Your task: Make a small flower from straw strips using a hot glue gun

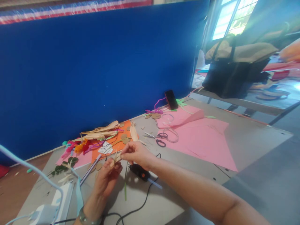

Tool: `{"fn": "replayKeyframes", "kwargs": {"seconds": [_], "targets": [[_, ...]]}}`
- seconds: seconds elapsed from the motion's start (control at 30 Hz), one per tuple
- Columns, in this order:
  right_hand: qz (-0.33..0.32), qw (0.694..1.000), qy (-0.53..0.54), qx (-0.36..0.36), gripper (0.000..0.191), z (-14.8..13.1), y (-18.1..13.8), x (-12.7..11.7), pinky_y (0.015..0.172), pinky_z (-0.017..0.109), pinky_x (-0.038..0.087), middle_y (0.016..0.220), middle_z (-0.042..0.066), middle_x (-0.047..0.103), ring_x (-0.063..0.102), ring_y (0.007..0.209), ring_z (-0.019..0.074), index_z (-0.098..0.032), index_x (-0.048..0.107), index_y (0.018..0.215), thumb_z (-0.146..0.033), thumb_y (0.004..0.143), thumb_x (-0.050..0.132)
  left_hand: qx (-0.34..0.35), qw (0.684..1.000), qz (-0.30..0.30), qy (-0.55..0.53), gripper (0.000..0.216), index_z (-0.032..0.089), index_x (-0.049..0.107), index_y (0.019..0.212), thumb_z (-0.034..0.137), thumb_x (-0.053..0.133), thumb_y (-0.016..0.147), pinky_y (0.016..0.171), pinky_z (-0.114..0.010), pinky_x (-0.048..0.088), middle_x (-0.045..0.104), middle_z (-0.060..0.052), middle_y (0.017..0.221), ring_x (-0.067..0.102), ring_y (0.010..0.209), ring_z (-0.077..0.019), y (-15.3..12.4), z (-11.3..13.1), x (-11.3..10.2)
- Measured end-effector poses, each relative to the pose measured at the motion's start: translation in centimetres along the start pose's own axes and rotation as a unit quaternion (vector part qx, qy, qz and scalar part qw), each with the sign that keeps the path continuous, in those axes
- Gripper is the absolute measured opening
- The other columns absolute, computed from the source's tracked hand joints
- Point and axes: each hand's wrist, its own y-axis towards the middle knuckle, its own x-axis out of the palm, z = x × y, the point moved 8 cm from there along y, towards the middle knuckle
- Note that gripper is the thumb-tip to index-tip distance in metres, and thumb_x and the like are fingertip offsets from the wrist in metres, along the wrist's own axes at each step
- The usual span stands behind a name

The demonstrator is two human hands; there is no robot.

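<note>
My left hand (108,175) is closed on a small pale piece of folded straw-coloured strip (115,159), held above the table. With thumb and forefinger together, my right hand (135,153) pinches the same strip from the right. Just below my right hand lies a black hot glue gun (140,172) with a clear glue stick poking out of its back. A thin green stem (125,184) rests on the tabletop beside it. Farther back, open scissors (161,139) with dark handles lie near pink paper.
Pink sheets (201,140) spread over the right of the table (171,187). Straw-coloured strips (100,130), orange paper (122,137) and coloured craft pieces (81,147) lie back left. A phone (171,99) leans on the blue panel (105,68). A power strip (62,200) and cords are at front left.
</note>
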Motion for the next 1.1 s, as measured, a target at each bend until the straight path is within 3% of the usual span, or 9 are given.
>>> {"fn": "replayKeyframes", "kwargs": {"seconds": [0.27, 0.63, 0.83, 1.1], "targets": [[-0.025, 0.999, 0.044, -0.002, 0.030, 0.0, -0.6, 1.0, 0.045, 0.020, 0.032, 0.060, -0.004, 0.062, 0.046, 0.044, 0.0045, -0.015, 0.059, 0.072, -0.032, 0.061, 0.081, 0.018, 0.999, 0.026, -0.010, 0.021, 0.015, 0.068, 0.069, 0.016, 0.086, 0.057, 0.061, -0.020, 0.053, 0.067, 0.000, 0.069, 0.059, 0.058, -0.0086, 0.2, 0.2, -1.1], [0.006, 0.997, 0.078, 0.020, 0.037, 0.9, -0.6, 1.1, 0.047, 0.019, 0.035, 0.060, -0.006, 0.062, 0.049, 0.046, 0.0054, -0.017, 0.058, 0.079, -0.031, 0.057, 0.084, 0.023, 1.000, 0.018, -0.003, 0.018, 0.015, 0.070, 0.070, 0.017, 0.085, 0.060, 0.063, -0.019, 0.053, 0.071, -0.002, 0.073, 0.062, 0.062, -0.0097, 0.3, 0.2, -0.7], [-0.033, 0.999, 0.023, -0.001, 0.027, 1.7, -0.3, 1.9, 0.053, 0.021, 0.041, 0.069, -0.001, 0.067, 0.057, 0.059, 0.0093, -0.015, 0.067, 0.078, -0.033, 0.063, 0.080, 0.032, 0.999, 0.016, 0.008, 0.015, 0.017, 0.069, 0.067, 0.016, 0.083, 0.061, 0.069, -0.024, 0.055, 0.071, -0.002, 0.071, 0.065, 0.068, -0.0143, 0.2, 0.4, -0.5], [0.010, 0.999, -0.037, -0.014, 0.019, 1.5, -0.4, 1.3, 0.058, 0.022, 0.041, 0.066, -0.001, 0.065, 0.056, 0.060, 0.0101, -0.015, 0.064, 0.069, -0.030, 0.066, 0.076, 0.026, 0.999, 0.036, -0.001, 0.016, 0.016, 0.068, 0.069, 0.014, 0.083, 0.061, 0.068, -0.021, 0.053, 0.069, 0.000, 0.070, 0.062, 0.064, -0.0101, 0.4, 0.3, -0.9]]}}
